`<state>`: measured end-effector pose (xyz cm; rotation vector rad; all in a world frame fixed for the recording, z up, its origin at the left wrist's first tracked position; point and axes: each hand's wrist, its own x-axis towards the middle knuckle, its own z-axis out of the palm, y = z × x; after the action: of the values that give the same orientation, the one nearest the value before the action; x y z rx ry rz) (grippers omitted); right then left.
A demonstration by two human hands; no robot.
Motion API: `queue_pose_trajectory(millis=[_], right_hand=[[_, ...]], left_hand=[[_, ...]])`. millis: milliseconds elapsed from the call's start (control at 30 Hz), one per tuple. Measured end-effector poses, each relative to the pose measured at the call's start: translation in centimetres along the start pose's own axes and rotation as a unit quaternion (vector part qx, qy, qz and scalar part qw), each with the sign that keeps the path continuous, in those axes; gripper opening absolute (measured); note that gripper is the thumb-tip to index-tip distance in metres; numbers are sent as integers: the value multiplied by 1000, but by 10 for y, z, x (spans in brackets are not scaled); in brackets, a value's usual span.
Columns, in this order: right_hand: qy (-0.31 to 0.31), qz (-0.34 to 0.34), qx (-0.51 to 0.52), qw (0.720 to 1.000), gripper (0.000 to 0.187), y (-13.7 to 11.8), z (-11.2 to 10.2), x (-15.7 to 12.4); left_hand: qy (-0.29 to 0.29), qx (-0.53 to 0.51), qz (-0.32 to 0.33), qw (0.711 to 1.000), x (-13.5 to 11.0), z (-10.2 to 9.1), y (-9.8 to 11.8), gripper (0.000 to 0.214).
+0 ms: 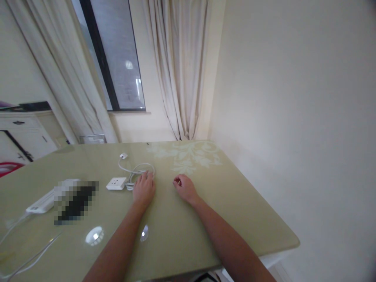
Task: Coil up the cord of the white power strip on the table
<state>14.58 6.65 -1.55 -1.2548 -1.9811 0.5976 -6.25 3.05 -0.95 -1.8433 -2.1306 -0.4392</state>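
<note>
My left hand (143,188) rests palm down on the green glass table (182,219), its fingers lying over a coiled white cable (136,169). The cable runs to a small white plug (123,156) farther back and to a white square adapter (116,183) just left of the hand. My right hand (183,186) lies on the table a little to the right, fingers curled loosely inward with nothing visible in them.
A white power strip (41,203) and a blurred dark object (75,200) lie at the left, with thin white cords (26,261) trailing to the near left edge. Wall on the right, curtains (182,66) and window (117,58) behind, a white cabinet (23,133) far left.
</note>
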Motion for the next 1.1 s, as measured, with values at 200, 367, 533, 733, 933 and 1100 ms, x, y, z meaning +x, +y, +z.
queue_pose_trajectory(millis=[200,367,533,733,933,1100], right_hand=[[20,3,15,1000,7,5,-2,-2],[34,11,34,999,8,8,-1,-2],[31,2,34,999,7,7,2,0],[23,10,25,999,6,4,0,-1],[33,15,51,998,13,6,2,1],[46,53,120,990,43,7,2,2]], left_hand=[[-44,8,-61,997,-2,-3,-9,39],[-35,-34,-64,997,0,4,-18,42],[-32,-66,-71,995,3,7,-23,44],[-6,-109,-82,991,4,2,-17,44],[71,-242,-63,966,2,-4,-2,36],[123,-552,-70,822,2,-11,11,40]])
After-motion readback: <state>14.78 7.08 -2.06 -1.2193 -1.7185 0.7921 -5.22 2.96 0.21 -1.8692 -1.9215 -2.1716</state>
